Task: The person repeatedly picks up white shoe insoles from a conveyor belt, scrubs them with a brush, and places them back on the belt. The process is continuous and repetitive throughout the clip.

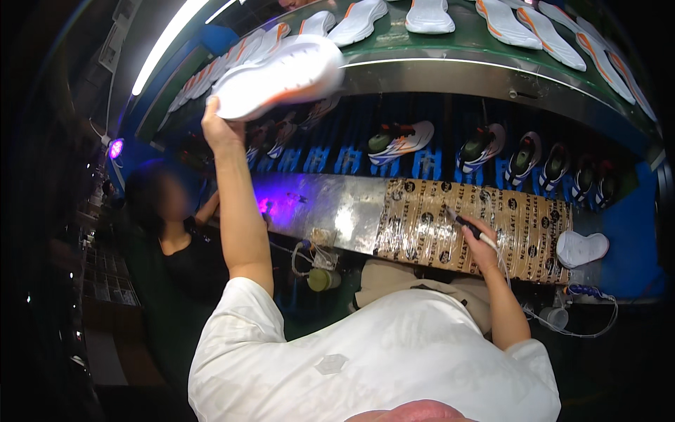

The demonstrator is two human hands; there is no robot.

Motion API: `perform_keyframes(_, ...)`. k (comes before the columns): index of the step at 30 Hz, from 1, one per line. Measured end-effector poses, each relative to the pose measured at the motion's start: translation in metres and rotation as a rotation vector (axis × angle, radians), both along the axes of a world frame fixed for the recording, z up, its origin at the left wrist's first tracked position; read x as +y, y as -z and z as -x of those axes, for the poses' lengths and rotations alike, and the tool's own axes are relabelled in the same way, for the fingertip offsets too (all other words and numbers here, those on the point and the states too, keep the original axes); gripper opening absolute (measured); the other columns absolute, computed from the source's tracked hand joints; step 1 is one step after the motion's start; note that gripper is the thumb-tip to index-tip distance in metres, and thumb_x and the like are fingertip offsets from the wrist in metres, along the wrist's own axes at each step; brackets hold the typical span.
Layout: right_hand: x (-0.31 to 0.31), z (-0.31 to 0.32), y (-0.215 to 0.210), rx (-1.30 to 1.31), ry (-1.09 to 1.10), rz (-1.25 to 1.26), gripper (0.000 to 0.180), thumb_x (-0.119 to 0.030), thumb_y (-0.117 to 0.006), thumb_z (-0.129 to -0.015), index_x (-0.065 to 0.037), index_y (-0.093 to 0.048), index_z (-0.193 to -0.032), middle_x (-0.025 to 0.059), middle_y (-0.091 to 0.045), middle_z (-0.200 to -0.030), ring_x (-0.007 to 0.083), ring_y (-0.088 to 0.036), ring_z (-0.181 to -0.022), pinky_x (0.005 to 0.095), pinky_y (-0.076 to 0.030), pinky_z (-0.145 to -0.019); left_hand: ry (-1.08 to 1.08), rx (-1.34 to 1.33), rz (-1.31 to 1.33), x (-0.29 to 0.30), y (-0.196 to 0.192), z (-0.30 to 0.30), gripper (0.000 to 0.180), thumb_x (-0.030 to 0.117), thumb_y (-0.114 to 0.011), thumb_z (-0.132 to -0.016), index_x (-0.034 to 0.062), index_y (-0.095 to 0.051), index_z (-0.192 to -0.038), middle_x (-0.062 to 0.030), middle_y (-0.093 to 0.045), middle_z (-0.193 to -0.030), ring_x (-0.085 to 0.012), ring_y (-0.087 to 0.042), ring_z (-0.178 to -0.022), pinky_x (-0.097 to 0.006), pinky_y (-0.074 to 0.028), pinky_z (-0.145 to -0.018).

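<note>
Gripping a white sole [281, 77] by its lower left end, the left hand [222, 131] was up high in the upper left of the frame, fingers clamped on the edge, and what a blur that sole was! Orange ran along its lower side, and it overlapped part of the row of soles [358, 21] lined up on the green shelf [457, 48] across the top.

Over to right of centre, and there was the right hand [479, 244], fingers closed around a dark pen-like tool [467, 226] with a pale cord [501, 259] trailing down past the wrist. The tool's tip pointed up and left over the brown printed covering [422, 243] on the metal table [323, 186]; whether it touched, you could not tell.

Behind the table, across the middle, shoes [401, 143] sat on blue supports [349, 160], dark inside, white and orange outside. A white sole-shaped piece [582, 248] lay at the table's right end, and a clear cup [555, 318] hung below in the lower right. A green container [323, 280] showed beneath the table's front edge, left of centre, while another person [177, 246] in dark clothing was at the left of the frame, near a purple glow [266, 205] on the metal.
</note>
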State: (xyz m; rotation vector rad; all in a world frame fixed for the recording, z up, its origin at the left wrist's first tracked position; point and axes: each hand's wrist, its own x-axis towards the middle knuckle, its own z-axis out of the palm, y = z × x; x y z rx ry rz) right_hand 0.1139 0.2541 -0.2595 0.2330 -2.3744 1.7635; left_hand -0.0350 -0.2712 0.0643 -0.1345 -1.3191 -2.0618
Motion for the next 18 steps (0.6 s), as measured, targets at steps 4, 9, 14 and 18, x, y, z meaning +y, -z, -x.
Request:
perform_keyframes(4, -0.002, 0.005, 0.007, -0.133, 0.062, 0.308, 0.025, -0.014, -0.071, -0.094, -0.003, -0.074, -0.116, 0.0056, -0.073, -0.103, 0.0139, -0.065, -0.091, 0.0289, -0.053, -0.081, 0.332, -0.323, -0.021, 0.062, 0.084, -0.057, 0.030, 0.023, -0.062, -0.095, -0.0031, -0.070, -0.104, -0.0172, -0.075, -0.098, -0.0310, -0.074, -0.087, -0.043, -0.060, -0.085)
perform_keyframes(9, -0.007, -0.001, -0.046, -0.200, 0.035, 0.583, 0.023, -0.014, -0.070, -0.097, -0.005, -0.074, -0.117, -0.0019, -0.065, -0.091, 0.0055, -0.053, -0.074, 0.0218, -0.043, -0.066, 0.883, -0.657, -0.111, 0.122, 0.203, -0.102, 0.034, 0.030, -0.068, -0.090, -0.0014, -0.073, -0.103, -0.0167, -0.076, -0.096, -0.0291, -0.075, -0.083, -0.042, -0.062, -0.082)
perform_keyframes(14, -0.020, -0.013, -0.106, -0.168, -0.127, 0.609, 0.024, -0.011, -0.072, -0.094, -0.004, -0.074, -0.117, -0.0037, -0.064, -0.086, 0.0039, -0.050, -0.072, 0.0204, -0.040, -0.064, 1.202, -0.495, -0.538, 0.203, 0.206, -0.171, 0.086, 0.070, -0.032, -0.101, 0.0026, -0.042, -0.152, -0.0281, -0.059, -0.137, -0.0419, -0.064, -0.118, -0.055, -0.053, -0.101)
perform_keyframes(18, -0.054, -0.016, -0.154, -0.111, -0.216, 0.428, 0.023, -0.008, -0.071, -0.094, -0.002, -0.074, -0.116, 0.0000, -0.071, -0.094, 0.0046, -0.060, -0.082, 0.0194, -0.047, -0.073, 1.089, -0.549, -0.613, 0.212, 0.224, -0.158, 0.095, 0.077, -0.012, -0.099, 0.0045, -0.038, -0.155, -0.0279, -0.054, -0.143, -0.0464, -0.061, -0.122, -0.059, -0.051, -0.103)
